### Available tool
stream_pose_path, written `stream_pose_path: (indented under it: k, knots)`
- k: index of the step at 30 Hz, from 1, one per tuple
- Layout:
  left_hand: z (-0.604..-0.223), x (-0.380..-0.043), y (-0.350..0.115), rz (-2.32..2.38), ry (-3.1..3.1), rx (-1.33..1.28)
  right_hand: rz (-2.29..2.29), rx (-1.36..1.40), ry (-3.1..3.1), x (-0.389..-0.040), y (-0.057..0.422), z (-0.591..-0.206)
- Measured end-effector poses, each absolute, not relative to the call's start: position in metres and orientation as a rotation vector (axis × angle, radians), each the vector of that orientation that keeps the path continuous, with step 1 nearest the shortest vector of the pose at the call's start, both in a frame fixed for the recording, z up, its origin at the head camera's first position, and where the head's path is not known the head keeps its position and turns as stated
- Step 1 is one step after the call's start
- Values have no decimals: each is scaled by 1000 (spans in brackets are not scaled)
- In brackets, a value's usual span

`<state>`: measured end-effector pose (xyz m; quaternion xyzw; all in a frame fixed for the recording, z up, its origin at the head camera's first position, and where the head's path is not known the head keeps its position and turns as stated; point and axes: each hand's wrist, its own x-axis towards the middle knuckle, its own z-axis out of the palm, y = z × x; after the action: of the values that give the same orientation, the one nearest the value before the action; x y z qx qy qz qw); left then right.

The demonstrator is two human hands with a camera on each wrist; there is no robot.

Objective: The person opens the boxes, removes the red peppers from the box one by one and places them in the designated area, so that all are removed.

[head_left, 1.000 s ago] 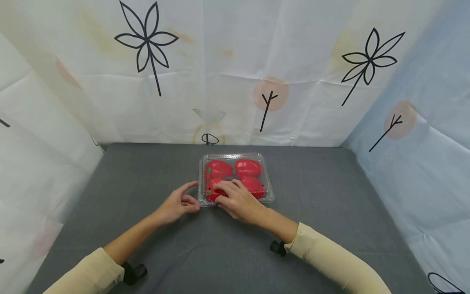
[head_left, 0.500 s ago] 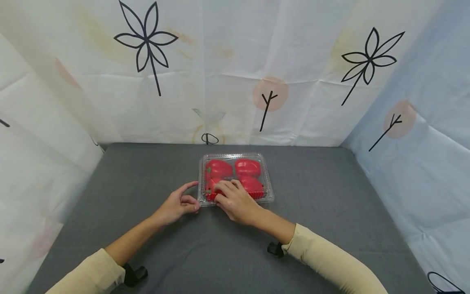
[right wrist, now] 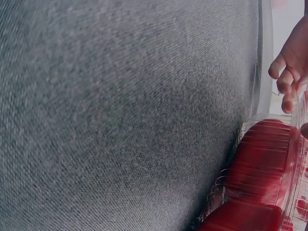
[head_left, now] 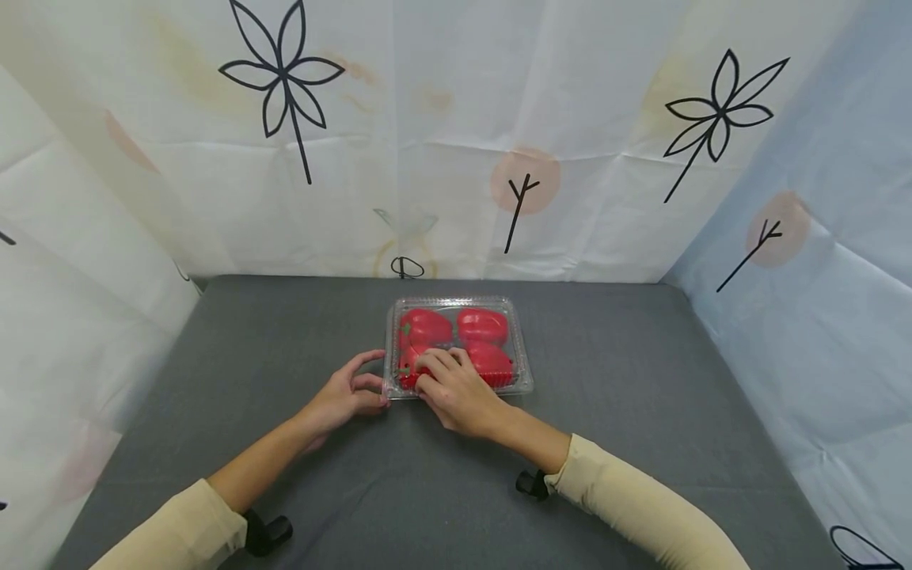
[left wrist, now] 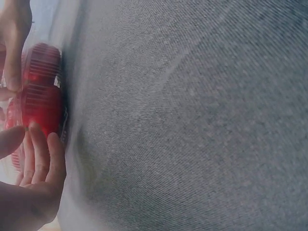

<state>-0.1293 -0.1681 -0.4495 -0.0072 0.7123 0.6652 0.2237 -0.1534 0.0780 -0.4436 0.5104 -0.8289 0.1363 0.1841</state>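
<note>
We see a clear plastic box [head_left: 522,360] standing flat on the grey desk [head_left: 606,380], toward its far edge, with four red peppers [head_left: 482,326] lying inside in two rows under a clear lid [head_left: 454,317]. The left hand [head_left: 345,400] is at the box's near left corner, where we take its thumb and a fingertip to be pinching the rim. The right hand [head_left: 461,397] is bent over the front, left of the middle, and seems to grasp the front edge; its own wrist hides some of the fingertips from us. We cannot tell whether either grip has lid, base or both, nor whether the lid is fully fastened all round.

From here, we judge that the main danger is the thin plastic itself. If the two grips pull or press unevenly, the rim could bend or crack at that corner, or the lid could spring up suddenly on one side. Pushing hard at the front, with nobody holding the far side, might slide the box across the cloth-like surface or tip it. Should it tip while unfastened, we think the peppers could roll together, shove the lid open and spill.
</note>
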Motion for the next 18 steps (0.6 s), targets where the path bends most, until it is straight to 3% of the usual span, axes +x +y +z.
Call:
stream_pose_path:
  k: [18]
  knots:
    - [-449, -130, -164, 1831, 1986, -31, 323, 1422, -2329, -149, 78, -444]
